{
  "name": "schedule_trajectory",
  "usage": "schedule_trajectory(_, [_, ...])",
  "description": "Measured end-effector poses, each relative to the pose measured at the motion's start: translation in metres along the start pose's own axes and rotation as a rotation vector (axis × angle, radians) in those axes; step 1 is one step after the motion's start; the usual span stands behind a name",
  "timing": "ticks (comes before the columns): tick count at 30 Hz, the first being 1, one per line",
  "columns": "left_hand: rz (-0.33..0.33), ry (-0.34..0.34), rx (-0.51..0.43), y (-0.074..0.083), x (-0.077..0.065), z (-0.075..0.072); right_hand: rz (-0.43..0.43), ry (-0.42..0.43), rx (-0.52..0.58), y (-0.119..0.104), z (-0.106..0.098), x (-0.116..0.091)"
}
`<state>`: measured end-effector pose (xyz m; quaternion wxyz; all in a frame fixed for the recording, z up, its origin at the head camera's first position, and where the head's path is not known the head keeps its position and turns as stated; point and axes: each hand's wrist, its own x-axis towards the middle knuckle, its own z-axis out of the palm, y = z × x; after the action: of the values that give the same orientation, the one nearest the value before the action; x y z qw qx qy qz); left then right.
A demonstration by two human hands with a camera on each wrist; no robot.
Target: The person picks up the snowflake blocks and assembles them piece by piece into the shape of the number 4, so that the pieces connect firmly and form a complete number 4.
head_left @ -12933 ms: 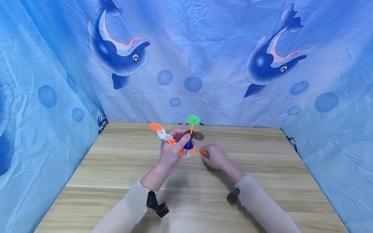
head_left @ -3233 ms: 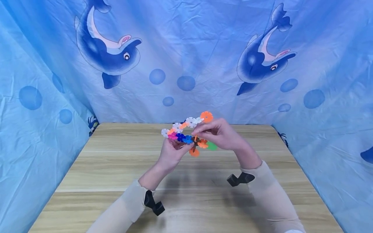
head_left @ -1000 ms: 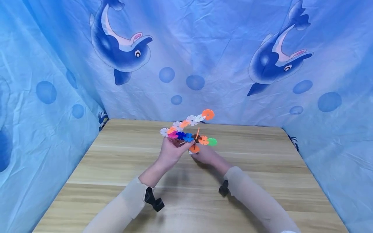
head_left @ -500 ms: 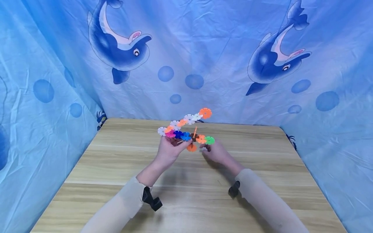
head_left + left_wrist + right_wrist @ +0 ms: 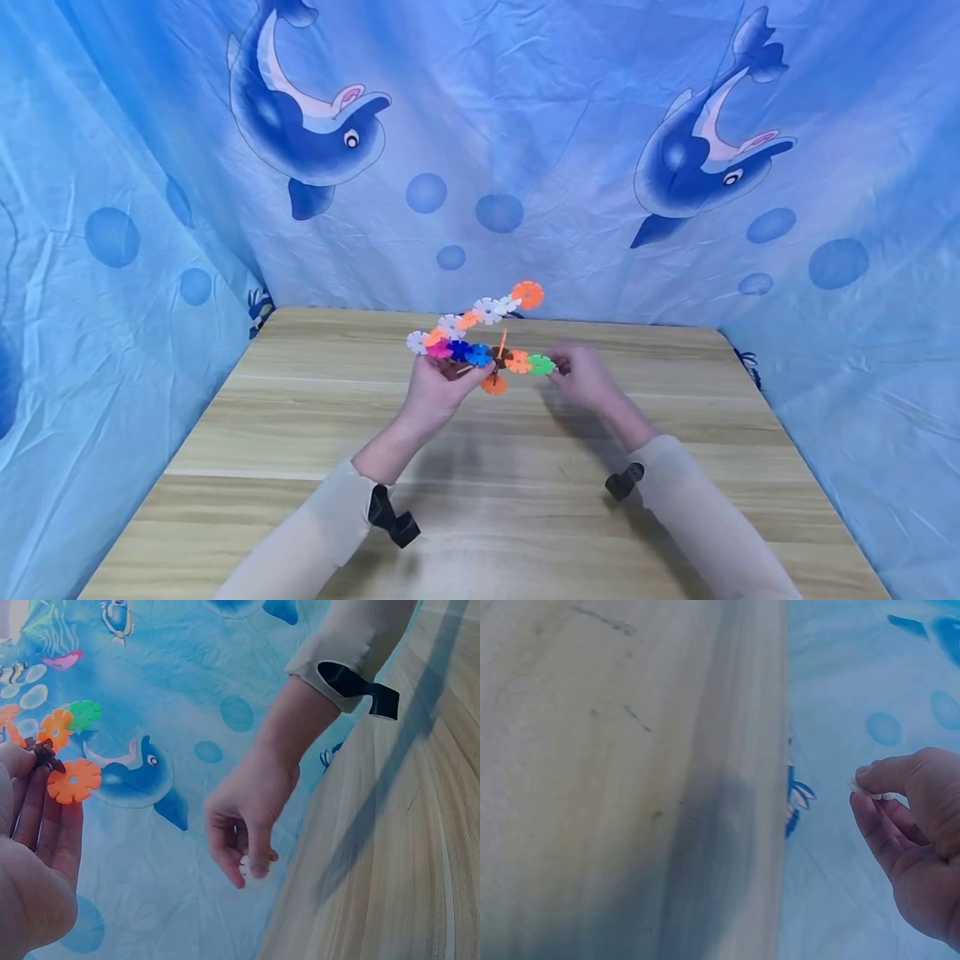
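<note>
My left hand pinches a build of linked plastic snowflake discs above the table. Its lower row runs through pink, dark blue, a blue disc and brown to an orange disc and a green disc. From the left end a second row of white and orange discs slants up to an orange disc. Another orange disc hangs under the brown part. Close to the green end, my right hand pinches a white disc, mostly covered by fingertips; whether it touches the green one I cannot tell.
Below both hands spreads a wooden table. A blue curtain printed with dolphins stands behind it and along both sides. Black camera mounts sit on the wrists.
My right hand has moved from low beside the hanging orange disc, up and right to the green end, carrying the white disc. Since the oldest frame, the build has been turned in my left hand.
</note>
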<state>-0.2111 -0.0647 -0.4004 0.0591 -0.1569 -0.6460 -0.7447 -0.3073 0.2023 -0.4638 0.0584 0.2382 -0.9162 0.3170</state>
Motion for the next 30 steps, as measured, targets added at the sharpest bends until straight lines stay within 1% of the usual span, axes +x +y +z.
schedule_trajectory(5, [-0.004, -0.002, -0.017, -0.002, 0.0, 0.003, -0.011, 0.043, -0.007, -0.004, -0.012, -0.003])
schedule_trajectory(11, [-0.017, 0.001, -0.049, -0.001, -0.001, 0.006, -0.022, 0.103, 0.027, -0.018, -0.028, -0.008])
schedule_trajectory(17, [-0.027, 0.008, -0.057, 0.001, 0.0, 0.007, -0.073, 0.163, 0.021, -0.036, -0.043, -0.011])
schedule_trajectory(22, [-0.024, -0.003, -0.072, 0.001, 0.001, 0.007, -0.13, 0.221, 0.027, -0.053, -0.05, -0.016])
schedule_trajectory(25, [-0.023, -0.009, -0.075, 0.002, 0.001, 0.008, -0.159, 0.246, 0.051, -0.061, -0.054, -0.019])
schedule_trajectory(30, [-0.023, -0.005, -0.075, 0.002, 0.002, 0.008, -0.202, 0.261, 0.112, -0.072, -0.063, -0.021])
